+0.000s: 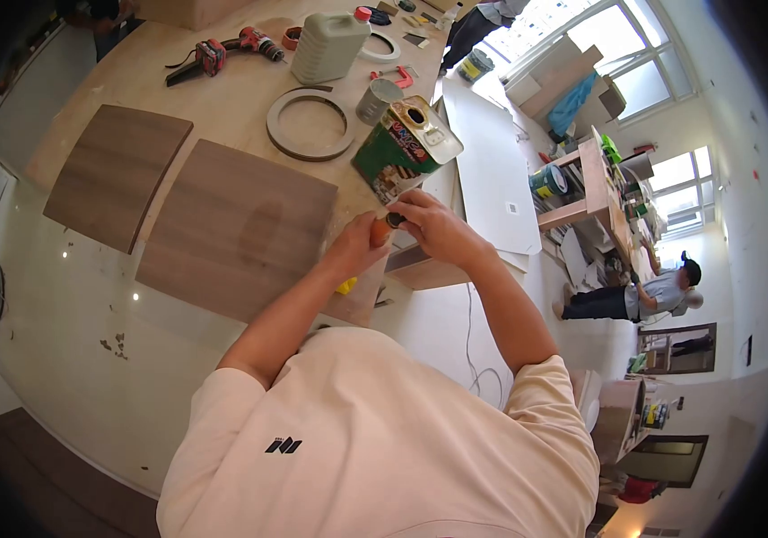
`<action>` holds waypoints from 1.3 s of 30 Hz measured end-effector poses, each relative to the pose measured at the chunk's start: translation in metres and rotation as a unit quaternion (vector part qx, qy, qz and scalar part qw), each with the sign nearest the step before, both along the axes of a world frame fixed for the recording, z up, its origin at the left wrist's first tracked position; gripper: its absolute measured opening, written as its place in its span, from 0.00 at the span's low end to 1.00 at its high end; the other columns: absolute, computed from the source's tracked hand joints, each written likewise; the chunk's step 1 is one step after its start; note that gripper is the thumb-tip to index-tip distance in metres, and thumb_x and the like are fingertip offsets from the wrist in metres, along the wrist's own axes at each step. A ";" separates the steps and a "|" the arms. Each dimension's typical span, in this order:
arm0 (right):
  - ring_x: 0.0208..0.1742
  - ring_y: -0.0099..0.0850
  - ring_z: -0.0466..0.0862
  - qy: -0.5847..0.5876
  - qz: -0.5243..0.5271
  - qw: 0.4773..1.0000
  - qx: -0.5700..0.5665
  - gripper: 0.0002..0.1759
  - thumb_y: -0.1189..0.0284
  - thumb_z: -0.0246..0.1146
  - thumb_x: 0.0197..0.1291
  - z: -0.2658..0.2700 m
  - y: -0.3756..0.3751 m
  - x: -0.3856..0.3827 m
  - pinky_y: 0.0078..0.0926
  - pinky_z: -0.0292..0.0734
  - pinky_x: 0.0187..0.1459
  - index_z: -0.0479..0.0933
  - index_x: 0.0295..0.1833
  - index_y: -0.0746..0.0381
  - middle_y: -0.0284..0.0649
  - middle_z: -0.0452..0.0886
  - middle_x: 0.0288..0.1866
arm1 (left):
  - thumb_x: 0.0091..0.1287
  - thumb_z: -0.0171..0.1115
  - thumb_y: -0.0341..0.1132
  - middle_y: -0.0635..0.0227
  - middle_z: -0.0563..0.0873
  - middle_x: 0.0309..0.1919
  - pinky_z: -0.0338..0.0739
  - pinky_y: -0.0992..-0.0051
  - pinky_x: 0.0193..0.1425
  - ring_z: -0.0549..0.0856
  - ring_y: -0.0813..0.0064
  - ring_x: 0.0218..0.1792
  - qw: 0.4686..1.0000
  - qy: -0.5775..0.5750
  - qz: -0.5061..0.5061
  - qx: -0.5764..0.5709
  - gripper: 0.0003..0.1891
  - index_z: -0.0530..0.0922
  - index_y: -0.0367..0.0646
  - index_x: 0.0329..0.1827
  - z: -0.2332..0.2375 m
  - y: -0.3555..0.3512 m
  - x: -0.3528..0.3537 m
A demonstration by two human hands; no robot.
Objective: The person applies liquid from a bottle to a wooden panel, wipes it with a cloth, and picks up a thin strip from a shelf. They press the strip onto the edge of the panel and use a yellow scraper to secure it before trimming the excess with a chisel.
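Note:
My left hand is closed around a small orange object, mostly covered by my fingers. At its upper end is a dark, cap-like part, which the fingers of my right hand pinch. Just beyond my hands stands a green metal can with a dark round opening in its top. Nearest my left hand, a brown wood-grain panel lies on the table, with a darker patch on its right part. A second, smaller panel lies to its left.
Farther back on the table are a red cordless drill, a pale jug with a red cap, a roll of edge banding and a small tin. White sheets lie at right. Another person stands farther off.

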State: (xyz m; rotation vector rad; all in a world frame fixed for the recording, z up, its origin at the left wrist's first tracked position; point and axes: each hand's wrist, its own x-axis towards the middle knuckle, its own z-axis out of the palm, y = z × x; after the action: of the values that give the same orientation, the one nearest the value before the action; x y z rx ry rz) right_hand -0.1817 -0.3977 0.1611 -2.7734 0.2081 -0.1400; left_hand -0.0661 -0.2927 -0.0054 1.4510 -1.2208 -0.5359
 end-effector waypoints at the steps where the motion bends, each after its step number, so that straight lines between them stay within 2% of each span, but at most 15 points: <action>1: 0.54 0.48 0.79 0.027 -0.021 0.999 0.008 0.16 0.76 0.63 0.63 0.005 0.003 0.002 0.38 0.75 0.56 0.77 0.56 0.65 0.47 0.76 0.53 | 0.53 0.73 0.30 0.49 0.79 0.46 0.76 0.59 0.51 0.80 0.48 0.48 1.000 0.003 0.003 -0.002 0.28 0.68 0.37 0.55 0.000 -0.001 0.000; 3: 0.55 0.49 0.78 0.081 -0.065 0.994 0.025 0.16 0.75 0.62 0.65 0.013 0.009 0.006 0.38 0.74 0.56 0.77 0.57 0.65 0.48 0.76 0.54 | 0.53 0.73 0.31 0.47 0.79 0.46 0.76 0.57 0.51 0.80 0.45 0.48 1.000 0.003 0.005 -0.002 0.27 0.68 0.38 0.54 -0.002 -0.001 -0.001; 8: 0.54 0.49 0.79 0.137 -0.078 0.985 -0.076 0.19 0.68 0.64 0.64 0.012 0.008 0.015 0.40 0.76 0.53 0.76 0.58 0.65 0.48 0.78 0.54 | 0.54 0.73 0.31 0.48 0.79 0.45 0.75 0.54 0.50 0.79 0.44 0.47 1.000 -0.016 0.016 -0.015 0.26 0.67 0.39 0.50 -0.011 -0.003 -0.001; 12: 0.51 0.48 0.81 0.150 -0.112 0.977 -0.104 0.22 0.66 0.65 0.63 0.028 0.024 0.022 0.42 0.76 0.50 0.75 0.60 0.63 0.46 0.79 0.50 | 0.55 0.73 0.31 0.49 0.78 0.43 0.76 0.58 0.48 0.79 0.46 0.46 1.000 -0.006 0.009 -0.008 0.25 0.67 0.39 0.50 -0.009 -0.001 0.001; 15: 0.48 0.47 0.81 0.131 -0.013 0.989 -0.071 0.24 0.61 0.65 0.63 0.022 0.010 0.015 0.42 0.77 0.48 0.74 0.60 0.61 0.47 0.79 0.47 | 0.55 0.73 0.30 0.49 0.78 0.44 0.75 0.57 0.48 0.80 0.46 0.46 1.000 0.000 0.005 -0.002 0.25 0.67 0.39 0.50 -0.010 -0.002 0.002; 18: 0.47 0.47 0.82 0.162 -0.031 0.983 -0.084 0.24 0.59 0.66 0.62 0.018 0.008 0.020 0.41 0.77 0.46 0.75 0.59 0.60 0.47 0.80 0.46 | 0.55 0.73 0.30 0.49 0.78 0.44 0.75 0.57 0.48 0.80 0.45 0.45 1.000 -0.014 0.010 -0.014 0.25 0.67 0.39 0.51 -0.009 -0.002 0.002; 21: 0.46 0.47 0.82 0.262 -0.124 0.946 -0.145 0.25 0.62 0.68 0.60 0.021 0.018 0.032 0.41 0.77 0.45 0.74 0.59 0.60 0.47 0.81 0.44 | 0.55 0.73 0.31 0.49 0.78 0.44 0.75 0.57 0.48 0.79 0.45 0.45 0.999 -0.019 0.013 -0.024 0.26 0.67 0.39 0.52 -0.012 -0.002 0.002; 24: 0.45 0.47 0.83 0.307 -0.130 0.926 -0.176 0.22 0.63 0.66 0.62 0.026 0.015 0.035 0.42 0.77 0.45 0.72 0.58 0.60 0.47 0.81 0.42 | 0.55 0.73 0.31 0.49 0.78 0.45 0.75 0.56 0.48 0.79 0.45 0.45 1.000 -0.012 0.008 -0.020 0.26 0.66 0.38 0.52 -0.012 -0.002 0.002; 27: 0.43 0.47 0.83 0.149 -0.045 0.981 -0.112 0.21 0.56 0.61 0.66 0.025 0.014 0.025 0.43 0.77 0.45 0.76 0.51 0.62 0.48 0.82 0.39 | 0.55 0.73 0.31 0.49 0.78 0.45 0.75 0.56 0.49 0.79 0.45 0.45 1.000 -0.002 0.007 -0.016 0.26 0.67 0.38 0.52 -0.011 0.000 0.003; 30: 0.43 0.47 0.83 0.180 -0.045 0.976 -0.117 0.21 0.55 0.62 0.65 0.016 0.009 0.026 0.42 0.77 0.45 0.77 0.50 0.63 0.48 0.82 0.40 | 0.55 0.73 0.31 0.49 0.78 0.44 0.75 0.55 0.48 0.79 0.45 0.46 1.000 -0.006 0.006 -0.017 0.26 0.66 0.39 0.51 -0.009 -0.001 0.003; 33: 0.45 0.47 0.83 0.324 -0.149 0.919 -0.171 0.21 0.63 0.67 0.61 0.024 0.021 0.041 0.42 0.77 0.45 0.75 0.55 0.64 0.48 0.82 0.40 | 0.54 0.74 0.31 0.49 0.79 0.45 0.75 0.55 0.49 0.79 0.45 0.47 1.000 0.000 0.001 -0.013 0.26 0.66 0.39 0.50 -0.011 -0.002 0.002; 36: 0.43 0.48 0.83 0.361 -0.153 0.900 -0.188 0.19 0.63 0.65 0.62 0.033 0.024 0.044 0.43 0.77 0.44 0.74 0.54 0.63 0.48 0.82 0.37 | 0.55 0.73 0.31 0.49 0.79 0.45 0.75 0.55 0.49 0.79 0.44 0.47 1.000 0.007 -0.008 -0.004 0.26 0.67 0.39 0.51 -0.013 -0.004 0.004; 39: 0.41 0.48 0.84 0.152 -0.023 0.982 -0.110 0.20 0.56 0.61 0.65 0.025 0.013 0.026 0.43 0.77 0.43 0.75 0.49 0.63 0.48 0.83 0.35 | 0.53 0.74 0.30 0.49 0.79 0.44 0.75 0.54 0.48 0.79 0.44 0.46 1.000 0.004 0.010 -0.007 0.26 0.66 0.40 0.49 -0.011 -0.002 0.002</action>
State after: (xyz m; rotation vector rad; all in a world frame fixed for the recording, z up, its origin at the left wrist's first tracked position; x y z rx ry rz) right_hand -0.1558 -0.3850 0.1856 -3.0007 0.3538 0.2667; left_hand -0.0645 -0.2944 -0.0160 1.4467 -1.2010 -0.5179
